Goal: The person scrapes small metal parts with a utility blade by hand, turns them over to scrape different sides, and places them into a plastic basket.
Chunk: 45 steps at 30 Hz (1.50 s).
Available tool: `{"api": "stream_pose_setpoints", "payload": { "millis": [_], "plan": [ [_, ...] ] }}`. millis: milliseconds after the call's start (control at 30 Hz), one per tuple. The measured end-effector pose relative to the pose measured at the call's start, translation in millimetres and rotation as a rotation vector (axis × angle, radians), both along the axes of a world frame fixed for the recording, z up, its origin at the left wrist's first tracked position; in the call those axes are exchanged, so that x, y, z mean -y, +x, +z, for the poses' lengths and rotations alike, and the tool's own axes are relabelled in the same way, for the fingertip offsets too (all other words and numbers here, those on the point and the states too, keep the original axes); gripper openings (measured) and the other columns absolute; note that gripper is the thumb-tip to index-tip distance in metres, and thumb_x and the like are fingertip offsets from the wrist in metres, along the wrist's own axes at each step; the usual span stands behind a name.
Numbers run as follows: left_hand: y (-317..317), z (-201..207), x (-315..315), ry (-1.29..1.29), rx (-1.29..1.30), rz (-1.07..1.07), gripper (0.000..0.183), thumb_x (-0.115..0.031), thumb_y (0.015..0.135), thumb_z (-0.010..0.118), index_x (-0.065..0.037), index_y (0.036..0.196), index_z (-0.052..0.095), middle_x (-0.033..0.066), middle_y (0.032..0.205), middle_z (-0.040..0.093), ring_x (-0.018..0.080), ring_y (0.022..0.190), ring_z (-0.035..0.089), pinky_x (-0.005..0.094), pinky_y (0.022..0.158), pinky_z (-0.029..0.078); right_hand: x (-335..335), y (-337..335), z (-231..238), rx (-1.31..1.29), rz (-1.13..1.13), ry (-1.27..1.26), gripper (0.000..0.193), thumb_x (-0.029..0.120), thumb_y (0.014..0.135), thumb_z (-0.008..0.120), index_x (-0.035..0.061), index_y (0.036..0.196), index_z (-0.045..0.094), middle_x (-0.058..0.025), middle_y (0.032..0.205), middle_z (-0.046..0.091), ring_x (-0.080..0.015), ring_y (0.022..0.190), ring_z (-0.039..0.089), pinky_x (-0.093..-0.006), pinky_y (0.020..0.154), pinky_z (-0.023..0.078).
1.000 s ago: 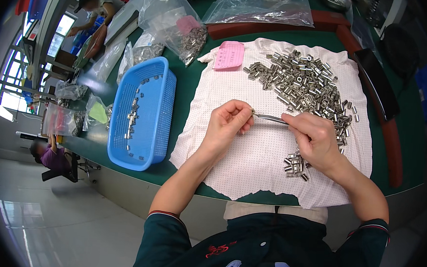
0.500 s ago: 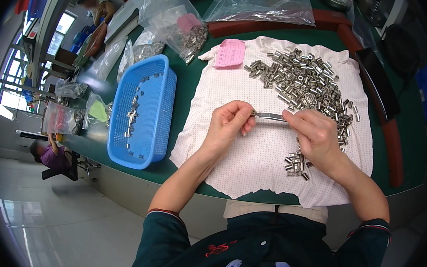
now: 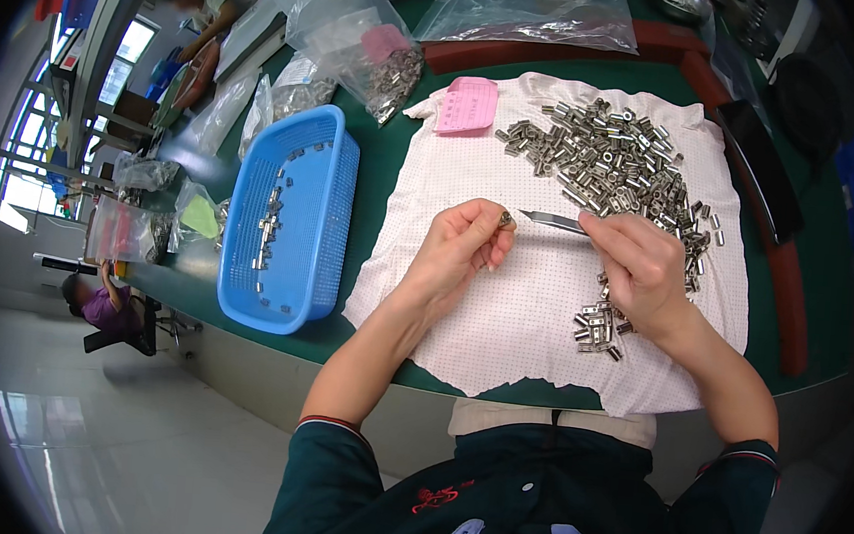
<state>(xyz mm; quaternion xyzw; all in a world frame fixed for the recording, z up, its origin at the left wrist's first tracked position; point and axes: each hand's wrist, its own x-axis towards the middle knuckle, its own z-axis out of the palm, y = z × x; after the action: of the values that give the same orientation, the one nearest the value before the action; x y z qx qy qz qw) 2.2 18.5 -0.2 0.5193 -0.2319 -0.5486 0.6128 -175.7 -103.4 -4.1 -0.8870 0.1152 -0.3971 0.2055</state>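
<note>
My left hand point(image 3: 459, 244) is closed, pinching a small metal sleeve point(image 3: 506, 219) between thumb and fingertips; the fingers partly hide it. In my right hand point(image 3: 638, 264) is a slim craft knife point(image 3: 554, 221), its pointed tip turned left toward the sleeve with a small gap between them. Both hands are above a pale dotted cloth point(image 3: 441, 343). Beyond and beside the right hand lies a heap of short silvery metal sleeves point(image 3: 611, 161). A smaller group of sleeves point(image 3: 597, 331) rests near the right wrist.
To the left stands a blue plastic basket point(image 3: 343, 230) with several metal pieces inside. A pink paper slip point(image 3: 468, 107) lies on the cloth's far-left corner. Clear bags of parts point(image 3: 394, 74) sit behind the basket. Red-brown padded edging point(image 3: 782, 285) runs along the back and right. Two people are farther left.
The knife's tip has come away from the sleeve in my left hand, leaving a gap. My right hand has shifted slightly right, and the view has moved a little.
</note>
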Motion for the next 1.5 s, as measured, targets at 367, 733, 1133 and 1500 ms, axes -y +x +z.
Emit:
{"api": "stream_pose_setpoints", "payload": {
  "millis": [367, 733, 1133, 1500],
  "plan": [
    [1.3, -2.2, 0.0, -0.022, 0.028, 0.014, 0.013, -0.014, 0.088, 0.052, -0.002, 0.092, 0.053, 0.0043, 0.073, 0.056, 0.0073, 0.06, 0.05, 0.019, 0.055, 0.041, -4.7, -0.6, 1.0, -0.049, 0.069, 0.185, 0.02, -0.001, 0.072, 0.058, 0.0029, 0.091, 0.065, -0.0093, 0.065, 0.058, -0.021, 0.054, 0.057, -0.0302, 0.046, 0.044],
    [-1.0, -2.9, 0.6, -0.04, 0.094, 0.06, 0.01, -0.005, 0.085, 0.054, 0.001, 0.092, 0.056, 0.0065, 0.074, 0.057, 0.0082, 0.061, 0.051, 0.0192, 0.056, 0.042, -3.7, -2.0, -2.1, -0.068, 0.077, 0.202, 0.022, -0.003, 0.07, 0.057, 0.0031, 0.09, 0.065, -0.0091, 0.064, 0.057, -0.0211, 0.054, 0.057, -0.0302, 0.046, 0.044],
    [-1.1, -3.9, -0.7, -0.006, 0.025, 0.054, 0.015, -0.013, 0.086, 0.055, 0.001, 0.089, 0.058, 0.0039, 0.069, 0.058, 0.0076, 0.057, 0.05, 0.0191, 0.053, 0.039, -0.1, -1.6, -0.4, -0.072, 0.005, -0.23, 0.034, -0.003, 0.061, 0.054, 0.0045, 0.092, 0.065, -0.006, 0.071, 0.056, -0.0168, 0.059, 0.054, -0.0286, 0.048, 0.043],
    [-3.3, 0.0, -1.0, 0.05, 0.049, 0.03, 0.022, -0.02, 0.089, 0.05, 0.001, 0.083, 0.055, 0.0031, 0.062, 0.051, 0.008, 0.053, 0.044, 0.0193, 0.051, 0.036, -0.6, -0.8, 1.7, -0.062, 0.006, -0.233, 0.04, -0.008, 0.056, 0.052, 0.0027, 0.092, 0.064, -0.0064, 0.07, 0.057, -0.0191, 0.057, 0.053, -0.0294, 0.048, 0.042]
  ]
}}
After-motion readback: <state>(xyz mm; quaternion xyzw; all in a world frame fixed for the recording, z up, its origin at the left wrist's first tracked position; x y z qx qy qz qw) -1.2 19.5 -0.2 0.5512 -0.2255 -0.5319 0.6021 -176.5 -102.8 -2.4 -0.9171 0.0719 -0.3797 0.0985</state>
